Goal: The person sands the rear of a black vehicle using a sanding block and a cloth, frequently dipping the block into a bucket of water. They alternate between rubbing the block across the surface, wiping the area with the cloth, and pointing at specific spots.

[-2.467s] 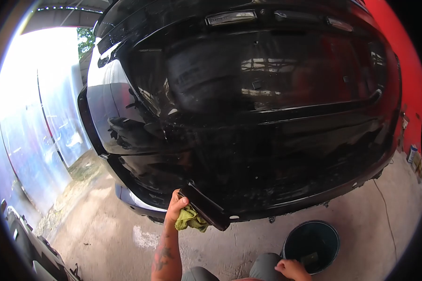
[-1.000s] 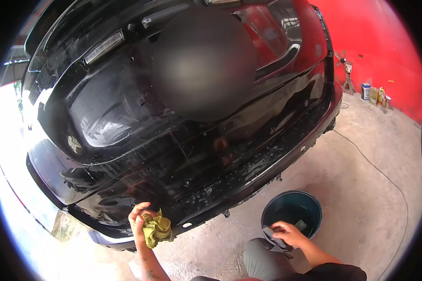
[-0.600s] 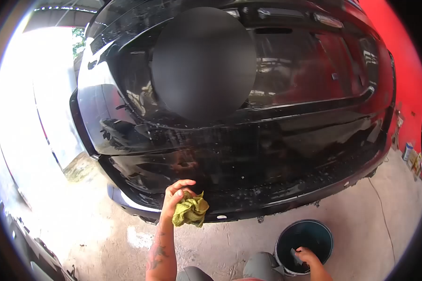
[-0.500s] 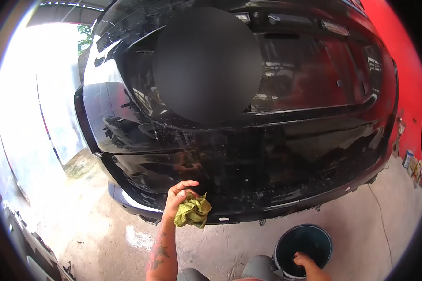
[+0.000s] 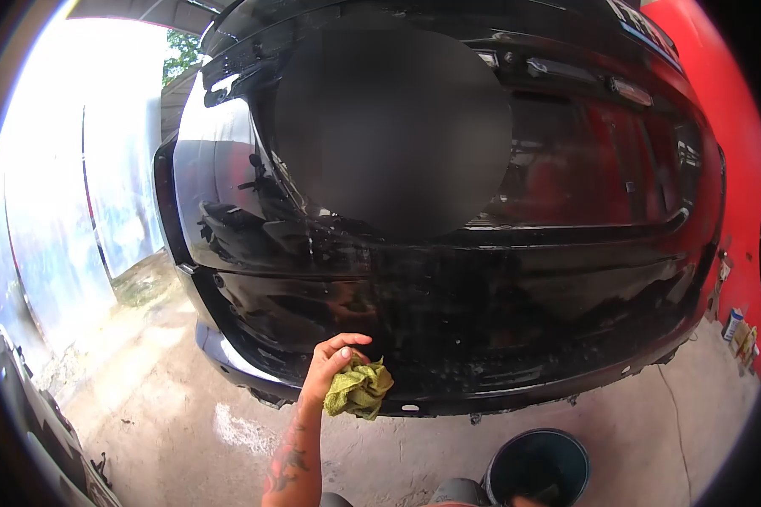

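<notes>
My left hand (image 5: 331, 365) is closed around a crumpled yellow-green cloth (image 5: 359, 390), its index finger stretched out near the black bumper (image 5: 431, 363). The bumper belongs to the rear of a black car, whose surface carries small wet-looking drops and specks. Low in the view, only a sliver of my right hand (image 5: 526, 502) shows at the frame's bottom edge, by a dark bucket (image 5: 537, 452). Its fingers are hidden. A dim greyish shape is visible inside the bucket, too dark to make out.
A red wall (image 5: 740, 152) runs along the right, with small containers (image 5: 735, 325) at its foot. On the concrete floor (image 5: 169, 380) a thin cable (image 5: 678, 414) lies to the right. Dark vehicle parts (image 5: 42, 422) stand at the lower left, and bright panels (image 5: 76, 160) behind them.
My view has tilted, so the car sits slightly lower and further right. My right hand has dropped mostly out of view at the bucket. The left hand still holds the cloth by the bumper.
</notes>
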### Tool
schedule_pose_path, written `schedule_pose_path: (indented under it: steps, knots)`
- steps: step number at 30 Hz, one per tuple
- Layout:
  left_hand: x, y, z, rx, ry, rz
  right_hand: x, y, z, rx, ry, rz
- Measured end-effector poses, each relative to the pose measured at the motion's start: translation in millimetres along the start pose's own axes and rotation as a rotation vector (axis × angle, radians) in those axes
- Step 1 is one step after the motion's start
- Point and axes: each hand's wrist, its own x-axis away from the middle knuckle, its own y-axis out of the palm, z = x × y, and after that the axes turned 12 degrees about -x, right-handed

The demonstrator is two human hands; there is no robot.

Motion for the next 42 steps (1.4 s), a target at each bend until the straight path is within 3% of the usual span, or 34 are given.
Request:
schedule_pose_path:
  steps: [6, 9, 13, 16, 26, 42]
  knots:
    - [0.2, 1.6, -1.6, 0.009, -0.009, 0.017, 40.5, -27.0, -30.6, -0.053, -0.097, 0.186]
    - [1.0, 2.7, -0.2, 0.022, -0.005, 0.020, 17.5, -5.2, 3.5, -0.299, -0.359, 0.443]
    - [0.3, 3.3, -0.5, 0.031, -0.006, 0.019, 37.5, 2.2, 2.0, -0.374, -0.517, 0.671]
    - [1.1, 3.8, 2.9, 0.069, -0.012, -0.001, 77.3, 3.2, -25.0, -0.352, -0.503, 0.760]
    - [2.2, 2.5, 3.0, 0.055, -0.006, -0.010, 79.4, 24.3, -40.3, -0.365, -0.476, 0.875]
    - [1.8, 8.3, 6.6, 0.025, 0.005, 0.041, 75.1, 16.1, -46.5, -0.312, -0.372, 0.841]
